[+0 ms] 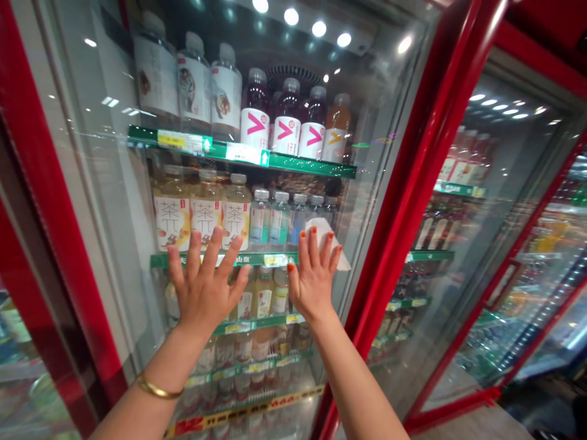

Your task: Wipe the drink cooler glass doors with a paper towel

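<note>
Both arms reach forward to the glass door (376, 110) of a red-framed drinks fridge. My left hand (204, 284), with a gold bangle (160, 389) on its wrist, is spread against or just before the glass and holds nothing. My right hand (314, 278) lies flat with its fingers apart over a white tissue (342, 255), which sticks out past the fingertips. The hand seems to press the tissue to the glass. Behind the door, between the hands, stand tea bottles (207, 214) and small clear bottles (260, 220).
Upper-shelf bottles (288, 125) with a pink V mark stand behind the glass. A red frame post (426, 159) runs along the right side of the door. Another fridge (472, 177) stands beyond it. A yellow and red strip (247, 412) crosses the lower door.
</note>
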Available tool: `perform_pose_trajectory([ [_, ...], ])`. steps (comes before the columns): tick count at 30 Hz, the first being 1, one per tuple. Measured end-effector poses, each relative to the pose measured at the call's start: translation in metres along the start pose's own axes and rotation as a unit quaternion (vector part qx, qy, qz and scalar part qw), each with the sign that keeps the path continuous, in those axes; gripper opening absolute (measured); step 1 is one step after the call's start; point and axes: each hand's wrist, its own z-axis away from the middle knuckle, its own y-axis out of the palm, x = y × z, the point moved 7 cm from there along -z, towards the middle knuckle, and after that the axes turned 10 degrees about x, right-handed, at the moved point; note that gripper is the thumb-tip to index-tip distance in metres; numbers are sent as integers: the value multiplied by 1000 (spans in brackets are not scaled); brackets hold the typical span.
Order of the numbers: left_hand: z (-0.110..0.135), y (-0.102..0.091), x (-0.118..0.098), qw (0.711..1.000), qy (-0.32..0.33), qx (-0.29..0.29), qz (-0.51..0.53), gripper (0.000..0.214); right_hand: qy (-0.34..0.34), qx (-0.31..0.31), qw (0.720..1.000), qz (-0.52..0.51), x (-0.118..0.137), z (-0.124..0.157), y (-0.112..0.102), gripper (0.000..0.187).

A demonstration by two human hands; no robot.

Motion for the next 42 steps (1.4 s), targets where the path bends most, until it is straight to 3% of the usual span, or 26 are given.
perform_pose_trajectory([
  [2,0,4,-1,1000,1,-2,-9,84,-47,24,999,0,7,23,5,72],
  [4,2,5,-2,1000,2,-8,-18,86,-28,4,1000,-9,-10,38,0,70],
  [6,3,4,-2,1000,3,-14,-26,86,48,-36,998,-16,-38,27,-9,68],
  [8,3,4,-2,999,-1,-18,-31,85,107,-54,993,-17,-46,-1,-12,67],
  [11,3,3,-4,999,3,-22,-32,82,49,-27,998,-12,1,-28,-6,68],
  [14,4,-5,-3,999,12,-28,-11,78,-110,24,993,-17,61,5,7,68],
  [16,5,-13,3,999,23,-23,9,75,-155,27,987,-19,64,34,9,72],
  [18,6,-22,11,999,43,-23,16,75,-84,11,996,-12,32,34,4,75],
  [20,8,-29,23,998,40,-43,4,76,38,-12,999,-3,-4,8,-4,76],
  [22,9,-31,34,997,15,-67,-18,77,101,-24,995,-2,-11,-24,-10,78],
  [23,10,-30,38,997,3,-71,-28,77,95,-18,995,-4,-1,-35,-9,81],
  [25,11,-25,41,997,-5,-66,-36,77,18,15,1000,-2,39,-35,-1,86],
  [27,11,-22,40,997,-3,-65,-36,76,-97,44,994,8,78,-3,12,89],
  [29,11,-21,39,997,-1,-65,-32,75,-149,46,988,23,86,36,20,86],
  [30,11,-21,39,997,1,-64,-31,75,-131,43,990,27,76,47,21,83],
  [32,11,-22,38,997,5,-65,-30,74,-30,34,999,24,39,43,18,80],
  [34,11,-23,38,997,7,-71,-35,75,76,17,997,8,12,14,9,79],
  [36,11,-22,38,996,7,-76,-42,75,114,0,994,-1,18,-21,1,80],
  [39,11,-20,39,996,10,-75,-46,74,-4,15,1000,15,77,-36,7,82],
  [41,12,-20,39,996,13,-77,-41,74,-106,37,993,28,108,-9,17,82],
  [42,13,-21,39,996,13,-81,-35,76,-126,45,990,34,110,8,20,82],
])
